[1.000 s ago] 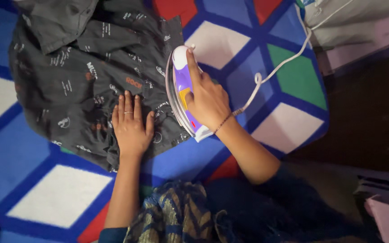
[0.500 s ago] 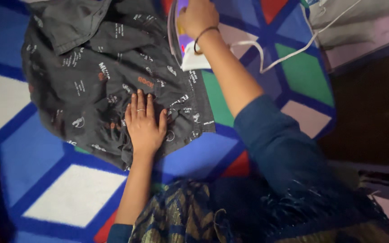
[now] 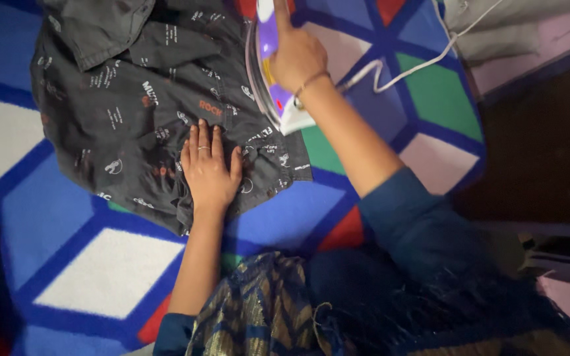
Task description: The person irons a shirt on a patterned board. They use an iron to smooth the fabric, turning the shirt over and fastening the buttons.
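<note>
Shirt: a dark grey shirt (image 3: 146, 112) with small white and orange prints lies spread on the patterned cloth, under the left hand and just left of the right hand; its collar end is folded over at the far edge, well beyond the left fingertips.
Iron: a white and purple electric iron (image 3: 268, 72) stands on the shirt's right part, gripped from above by the right hand, its sole facing left toward the shirt's middle.
Right hand: the right hand (image 3: 296, 56) is closed around the iron's handle, a thin bracelet on the wrist; the arm reaches forward from a blue sleeve (image 3: 417, 217).
Left hand: the left hand (image 3: 209, 171) lies flat, palm down, fingers together and stretched out, pressing the shirt's near hem; a ring shows on one finger. It holds nothing.
Cord: a white cord (image 3: 397, 69) runs from the iron's heel, just right of the right wrist, away toward the far right.
Cloth: a cloth (image 3: 54, 217) with blue bands and white, green, red and pink panels lies under both hands and the shirt.
Lap: patterned blue and gold fabric (image 3: 258, 310) sits just nearer than the left forearm.
</note>
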